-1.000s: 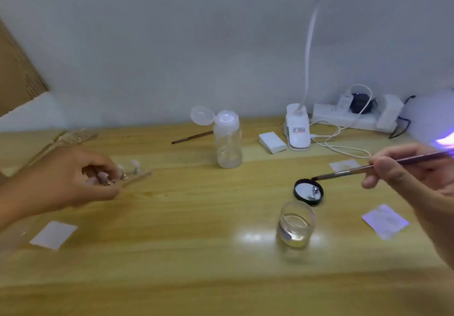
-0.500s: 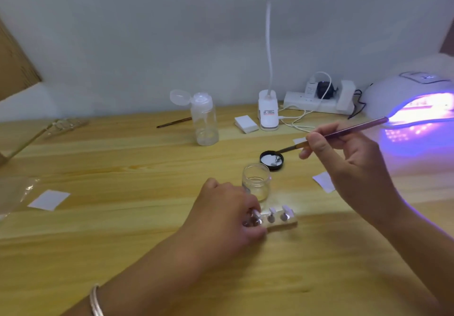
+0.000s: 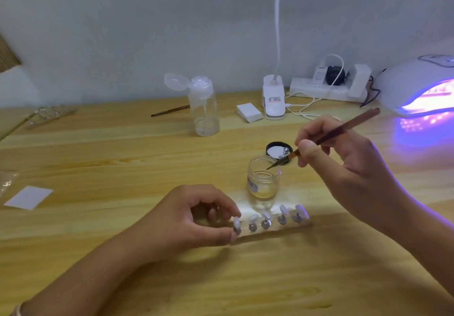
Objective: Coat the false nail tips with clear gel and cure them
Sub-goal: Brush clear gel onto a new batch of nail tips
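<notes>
A clear holder strip [image 3: 275, 231] lies on the wooden table [image 3: 98, 163] in front of me, carrying several false nail tips [image 3: 266, 216] on small metal stands. My left hand [image 3: 194, 219] pinches the strip's left end between thumb and fingers. Just behind the strip stands an open glass jar of clear gel [image 3: 262, 180]. My right hand [image 3: 344, 163] grips a thin brush [image 3: 331, 135], whose tip is at the jar's mouth. The jar's black lid [image 3: 278, 149] lies behind it. A white curing lamp [image 3: 422, 89] glows purple at the far right.
An open clear plastic bottle [image 3: 204, 106] stands at the back centre, with a second brush [image 3: 169, 111] to its left. A white block [image 3: 248, 112], a desk lamp base [image 3: 273, 100] and a power strip [image 3: 324, 89] line the wall. White paper [image 3: 28, 197] lies left.
My left hand brought the nail strip from the far left to the front of the jar and set it down. My right hand lowered the brush tip to the jar's mouth.
</notes>
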